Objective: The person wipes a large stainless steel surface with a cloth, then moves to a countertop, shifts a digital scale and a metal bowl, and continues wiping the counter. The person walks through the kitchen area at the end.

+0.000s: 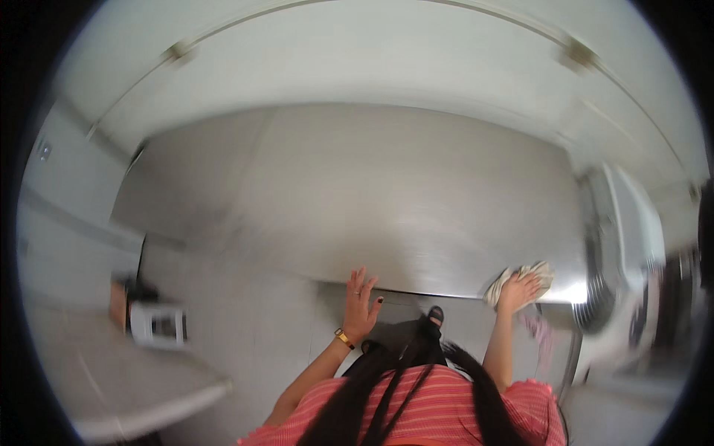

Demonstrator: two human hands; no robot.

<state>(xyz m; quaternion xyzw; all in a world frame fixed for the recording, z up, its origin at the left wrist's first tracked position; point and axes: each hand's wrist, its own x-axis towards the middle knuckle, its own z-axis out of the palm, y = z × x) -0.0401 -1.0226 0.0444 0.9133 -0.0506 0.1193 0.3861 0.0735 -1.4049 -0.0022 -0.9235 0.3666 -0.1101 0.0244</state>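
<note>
A wide bare metal tabletop [416, 186] stretches in front of me. My right hand [518, 290] lies over a crumpled beige cloth [541, 276] at the table's near right corner, fingers pressed onto it. My left hand [360, 306], with a ring and a gold-coloured wristwatch [343, 339], is by the near edge with its fingers spread and nothing in it. Whether its fingertips touch the metal I cannot tell.
A white appliance [632, 223] stands beyond the table's right end, blurred. Below the right corner hangs a pink cloth [541, 338]. On the left are a grey-white stool-like object [158, 325] and a pale counter [149, 409]. A white wall [357, 59] closes the far side.
</note>
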